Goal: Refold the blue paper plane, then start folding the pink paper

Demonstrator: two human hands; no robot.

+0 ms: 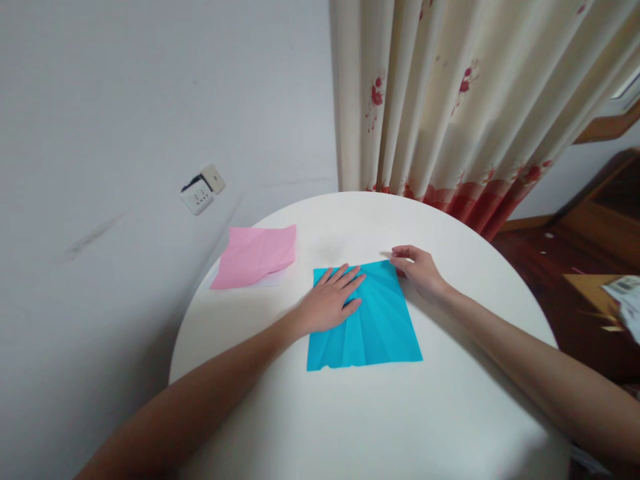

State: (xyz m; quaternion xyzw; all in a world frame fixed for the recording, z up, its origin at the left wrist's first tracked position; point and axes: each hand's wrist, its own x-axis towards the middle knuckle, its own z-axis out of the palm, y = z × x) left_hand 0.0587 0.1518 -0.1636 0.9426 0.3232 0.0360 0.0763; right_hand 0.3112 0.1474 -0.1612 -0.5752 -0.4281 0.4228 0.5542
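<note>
A creased sheet of blue paper (383,330) lies on the white round table, its fold lines fanning out from near the top. Spread flat on the sheet's upper left part is my left hand (330,305), fingers apart and pressing down. At the far right corner of the sheet, my right hand (424,273) has its thumb and fingertips pinched on the paper. That corner appears slightly raised. Small notches show along the sheet's near edge.
Pink paper (257,253) rests at the table's left side, over a white sheet (271,279). The white table (370,420) has a curved edge against the wall. A socket (197,195) is on the wall, and a patterned curtain (425,120) hangs behind.
</note>
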